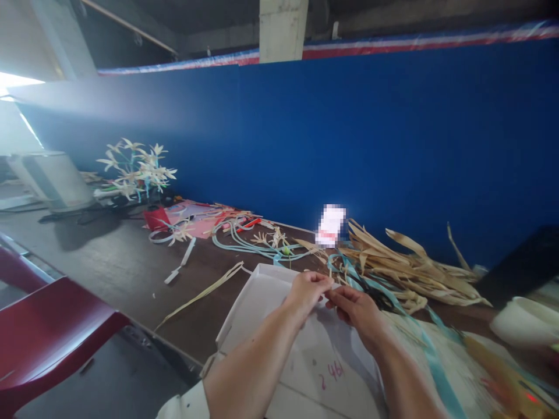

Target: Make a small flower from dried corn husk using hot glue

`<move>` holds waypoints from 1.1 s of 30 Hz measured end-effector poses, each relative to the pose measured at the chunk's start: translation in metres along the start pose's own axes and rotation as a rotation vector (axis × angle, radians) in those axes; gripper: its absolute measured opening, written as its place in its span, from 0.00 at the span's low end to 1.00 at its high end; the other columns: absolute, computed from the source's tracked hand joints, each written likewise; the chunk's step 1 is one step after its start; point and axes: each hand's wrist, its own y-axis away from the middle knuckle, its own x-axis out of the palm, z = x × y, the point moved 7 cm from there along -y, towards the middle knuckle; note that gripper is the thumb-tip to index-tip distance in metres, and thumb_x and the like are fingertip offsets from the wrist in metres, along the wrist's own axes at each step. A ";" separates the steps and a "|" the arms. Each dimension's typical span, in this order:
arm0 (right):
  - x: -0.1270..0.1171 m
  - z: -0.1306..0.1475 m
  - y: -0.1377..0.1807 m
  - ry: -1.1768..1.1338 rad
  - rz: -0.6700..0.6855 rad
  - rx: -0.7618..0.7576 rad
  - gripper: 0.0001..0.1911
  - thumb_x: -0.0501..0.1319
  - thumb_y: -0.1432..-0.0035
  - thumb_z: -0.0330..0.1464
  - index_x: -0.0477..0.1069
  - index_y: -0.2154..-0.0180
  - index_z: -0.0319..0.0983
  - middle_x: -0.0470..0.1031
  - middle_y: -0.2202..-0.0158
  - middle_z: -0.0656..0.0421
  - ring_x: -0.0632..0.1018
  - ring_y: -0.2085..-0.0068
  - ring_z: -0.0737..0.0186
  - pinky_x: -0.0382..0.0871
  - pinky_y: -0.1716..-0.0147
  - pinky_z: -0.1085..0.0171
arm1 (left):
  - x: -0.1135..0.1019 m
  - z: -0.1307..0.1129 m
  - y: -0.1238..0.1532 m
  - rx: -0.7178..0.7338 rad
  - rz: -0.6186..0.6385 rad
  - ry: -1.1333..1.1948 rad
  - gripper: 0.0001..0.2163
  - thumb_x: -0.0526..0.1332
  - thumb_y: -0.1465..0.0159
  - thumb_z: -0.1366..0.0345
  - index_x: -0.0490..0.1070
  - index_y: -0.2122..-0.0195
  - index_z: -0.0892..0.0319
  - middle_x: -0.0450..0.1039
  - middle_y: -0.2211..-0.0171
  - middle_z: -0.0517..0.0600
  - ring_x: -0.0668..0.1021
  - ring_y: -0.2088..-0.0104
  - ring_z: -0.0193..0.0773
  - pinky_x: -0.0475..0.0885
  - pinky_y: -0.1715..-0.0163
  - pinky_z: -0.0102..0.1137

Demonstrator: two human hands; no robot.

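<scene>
I count two hands on my feed: one left hand (308, 291) and one right hand (356, 308). There is one white box (257, 308) and one table (109, 256). I see one heap of dry leaves (414, 270), too tangled for me to count leaf by leaf. The blue ribbons (244, 244) are several, looped over each other, so I get no sure number. One flower spray (137, 169), one red pot (155, 218), one long pale strip (203, 293), one white bowl (524, 320), one blurred card (331, 225). One red chair (48, 331) for certain. One pillar (283, 29).
</scene>
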 end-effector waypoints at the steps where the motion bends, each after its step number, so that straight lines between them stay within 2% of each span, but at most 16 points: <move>1: -0.001 0.000 0.000 0.000 -0.009 0.002 0.17 0.63 0.49 0.45 0.73 0.75 0.37 0.73 0.76 0.58 0.63 0.80 0.71 0.50 0.81 0.68 | 0.000 0.001 0.000 0.002 0.017 -0.018 0.10 0.64 0.48 0.61 0.75 0.69 0.62 0.73 0.74 0.49 0.71 0.74 0.31 0.64 0.73 0.26; 9: 0.003 0.004 0.003 -0.016 0.010 0.014 0.18 0.63 0.51 0.47 0.73 0.75 0.38 0.70 0.79 0.60 0.61 0.81 0.71 0.48 0.81 0.68 | -0.003 -0.004 0.000 0.091 -0.051 -0.133 0.06 0.64 0.48 0.64 0.73 0.74 0.62 0.72 0.77 0.48 0.71 0.75 0.32 0.64 0.72 0.27; 14: 0.004 0.007 0.004 -0.045 0.035 0.018 0.18 0.64 0.51 0.46 0.72 0.75 0.37 0.72 0.77 0.58 0.62 0.80 0.71 0.48 0.80 0.68 | -0.003 -0.011 0.003 0.153 -0.080 -0.071 0.05 0.63 0.48 0.65 0.71 0.76 0.61 0.69 0.79 0.46 0.70 0.75 0.31 0.64 0.72 0.26; 21: 0.003 0.009 0.005 0.000 0.029 0.015 0.18 0.63 0.51 0.46 0.71 0.76 0.38 0.70 0.79 0.59 0.61 0.80 0.69 0.48 0.80 0.67 | -0.003 -0.017 0.006 0.157 -0.086 0.009 0.06 0.63 0.48 0.64 0.71 0.77 0.61 0.68 0.79 0.45 0.69 0.76 0.30 0.63 0.74 0.25; 28: 0.007 0.017 0.009 -0.002 0.035 0.025 0.18 0.64 0.55 0.47 0.70 0.78 0.38 0.71 0.78 0.57 0.62 0.79 0.68 0.51 0.79 0.67 | -0.011 -0.022 0.006 0.253 -0.195 -0.022 0.05 0.63 0.49 0.66 0.70 0.78 0.61 0.68 0.77 0.46 0.69 0.73 0.30 0.63 0.72 0.25; 33: 0.006 0.015 0.008 0.007 0.026 0.022 0.17 0.64 0.53 0.46 0.71 0.77 0.37 0.71 0.79 0.57 0.61 0.79 0.69 0.50 0.80 0.67 | -0.006 -0.020 0.005 0.203 -0.119 0.099 0.07 0.63 0.48 0.62 0.73 0.75 0.62 0.71 0.77 0.47 0.69 0.75 0.30 0.63 0.74 0.25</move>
